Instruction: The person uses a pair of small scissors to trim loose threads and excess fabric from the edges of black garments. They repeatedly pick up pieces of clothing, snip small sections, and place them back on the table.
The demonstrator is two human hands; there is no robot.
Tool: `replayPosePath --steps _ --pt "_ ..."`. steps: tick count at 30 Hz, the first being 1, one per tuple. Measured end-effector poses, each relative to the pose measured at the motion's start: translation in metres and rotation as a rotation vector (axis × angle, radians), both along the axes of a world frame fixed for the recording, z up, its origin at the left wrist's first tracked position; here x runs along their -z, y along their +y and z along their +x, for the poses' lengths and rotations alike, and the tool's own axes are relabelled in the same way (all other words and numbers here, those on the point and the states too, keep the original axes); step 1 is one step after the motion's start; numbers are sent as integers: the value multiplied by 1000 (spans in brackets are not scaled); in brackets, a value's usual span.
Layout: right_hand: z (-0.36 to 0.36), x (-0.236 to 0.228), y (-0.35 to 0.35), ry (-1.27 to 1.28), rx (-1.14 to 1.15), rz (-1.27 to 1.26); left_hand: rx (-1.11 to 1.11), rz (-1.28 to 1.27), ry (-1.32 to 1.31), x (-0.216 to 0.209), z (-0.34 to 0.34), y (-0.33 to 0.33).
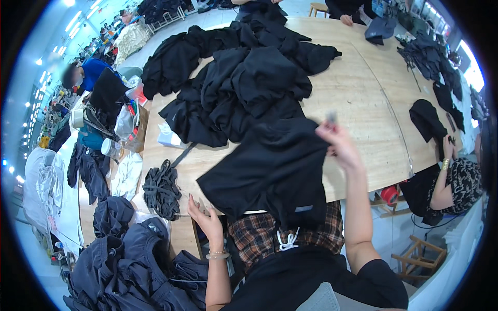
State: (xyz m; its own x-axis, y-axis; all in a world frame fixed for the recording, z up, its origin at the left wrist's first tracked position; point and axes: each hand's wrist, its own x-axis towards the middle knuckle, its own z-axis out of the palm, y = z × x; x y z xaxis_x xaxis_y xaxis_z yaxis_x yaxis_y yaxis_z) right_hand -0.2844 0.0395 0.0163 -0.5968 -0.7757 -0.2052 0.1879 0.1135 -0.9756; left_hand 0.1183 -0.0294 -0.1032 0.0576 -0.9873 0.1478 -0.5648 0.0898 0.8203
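A pair of black shorts (pixel 264 166) lies spread over the table's near edge in front of me, with a small grey label by its near edge. My right hand (pixel 337 142) is closed at the garment's far right corner. From its fingertips a small greyish, shiny thing (pixel 331 118) sticks up, too blurred to name. Fingers apart and holding nothing, my left hand (pixel 207 220) hovers at the near table edge, left of the shorts. Just beyond it sits a bundle of dark straps (pixel 162 191).
A large heap of black garments (pixel 254 83) covers the table's far middle. Dark clothes (pixel 135 259) are piled at my lower left. A white box (pixel 170 136) stands beside the heap. At the right, another person's hands (pixel 450 147) handle black fabric. A wooden stool (pixel 420 257) is below.
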Motion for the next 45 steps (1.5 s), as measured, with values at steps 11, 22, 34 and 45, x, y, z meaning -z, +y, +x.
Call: replayPosePath --steps 11,22,34,45 --pt "-310 -184 -7 901 672 -337 102 44 94 -3 -26 9" --pt "-99 16 -124 966 -360 -172 168 62 104 -7 -36 21" --pt "-3 -70 -137 37 -489 -435 433 30 103 -17 -65 34" --pt "20 -182 -33 -1 -665 -776 498 -406 508 -123 -160 19"
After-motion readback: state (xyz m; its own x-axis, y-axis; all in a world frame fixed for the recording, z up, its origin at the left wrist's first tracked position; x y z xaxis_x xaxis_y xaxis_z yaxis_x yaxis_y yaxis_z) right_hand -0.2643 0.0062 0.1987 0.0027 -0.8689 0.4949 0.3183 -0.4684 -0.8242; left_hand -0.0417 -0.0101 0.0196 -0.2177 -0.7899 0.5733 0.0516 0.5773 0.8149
